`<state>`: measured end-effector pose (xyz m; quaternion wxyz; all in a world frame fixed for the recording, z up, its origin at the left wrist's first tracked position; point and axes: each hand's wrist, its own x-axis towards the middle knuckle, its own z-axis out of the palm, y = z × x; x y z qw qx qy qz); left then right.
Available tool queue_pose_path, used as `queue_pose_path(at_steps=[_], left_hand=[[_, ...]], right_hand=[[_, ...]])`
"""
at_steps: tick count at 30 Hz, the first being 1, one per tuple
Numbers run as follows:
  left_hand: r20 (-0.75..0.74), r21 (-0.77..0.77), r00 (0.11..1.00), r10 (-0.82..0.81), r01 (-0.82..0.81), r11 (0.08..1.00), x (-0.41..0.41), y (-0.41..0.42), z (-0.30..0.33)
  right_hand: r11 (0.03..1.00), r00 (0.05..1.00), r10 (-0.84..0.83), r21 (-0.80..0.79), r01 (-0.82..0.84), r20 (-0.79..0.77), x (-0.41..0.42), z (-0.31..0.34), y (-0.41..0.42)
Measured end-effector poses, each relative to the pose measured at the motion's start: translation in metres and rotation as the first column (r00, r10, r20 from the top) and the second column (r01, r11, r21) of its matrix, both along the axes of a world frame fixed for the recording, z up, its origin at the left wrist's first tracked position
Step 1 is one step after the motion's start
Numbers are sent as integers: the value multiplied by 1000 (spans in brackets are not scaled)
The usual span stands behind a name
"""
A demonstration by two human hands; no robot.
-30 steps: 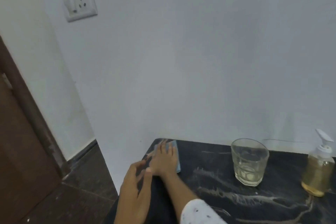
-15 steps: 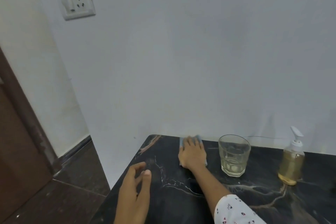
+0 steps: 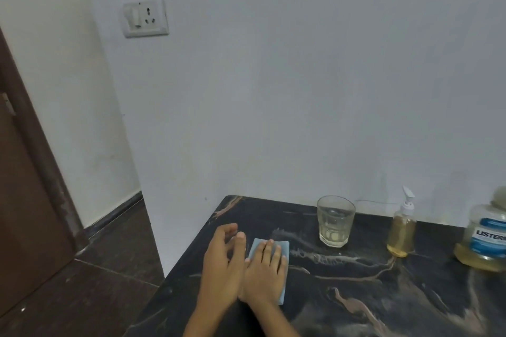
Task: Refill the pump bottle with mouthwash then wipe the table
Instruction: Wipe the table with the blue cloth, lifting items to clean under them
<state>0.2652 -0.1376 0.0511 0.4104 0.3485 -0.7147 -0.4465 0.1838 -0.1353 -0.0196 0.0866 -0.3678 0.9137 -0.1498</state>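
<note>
My right hand (image 3: 264, 271) lies flat, fingers together, pressing a folded light-blue cloth (image 3: 283, 247) onto the black marble table (image 3: 356, 290) near its left side. My left hand (image 3: 223, 262) hovers just left of it with curled, spread fingers and holds nothing. A clear pump bottle (image 3: 402, 230) of yellowish liquid stands at the back right. Beside it at the right edge is a large mouthwash bottle (image 3: 486, 238), partly cut off, with a little yellow liquid at its bottom.
A drinking glass (image 3: 335, 220) with a little pale liquid stands behind the cloth, left of the pump bottle. The table meets the white wall at the back. Dark floor (image 3: 82, 290) and a brown door (image 3: 24, 200) lie to the left; a wall socket (image 3: 145, 18) is above.
My right hand has slid the cloth from the back edge by the glass toward me and to the left. The view has shifted, bringing the mouthwash bottle into sight.
</note>
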Motion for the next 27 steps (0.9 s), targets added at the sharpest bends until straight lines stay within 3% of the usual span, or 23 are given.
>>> queue_pose_path(at_steps=[6,10,13,20,24,27], left_hand=[[128,77,990,-60,51,996,16,26,-30],[128,168,983,-134,111,979,22,61,-52],[115,184,974,-195,172,968,17,93,-60],[93,181,921,-379,359,916,-9,157,-54],[82,174,875,-477,459,871,-21,187,-52],[121,157,827,-549,530,833,-24,210,-57]], right_hand=[[984,985,172,41,-172,3,46,4,79],[965,972,139,-196,-176,-187,47,2,141],[982,986,157,-92,-162,-62,22,-1,183],[989,989,-135,-72,130,-62,-65,8,293],[998,999,-21,-52,19,-45,-74,0,350],[974,999,45,-221,-41,15,-61,-6,378]])
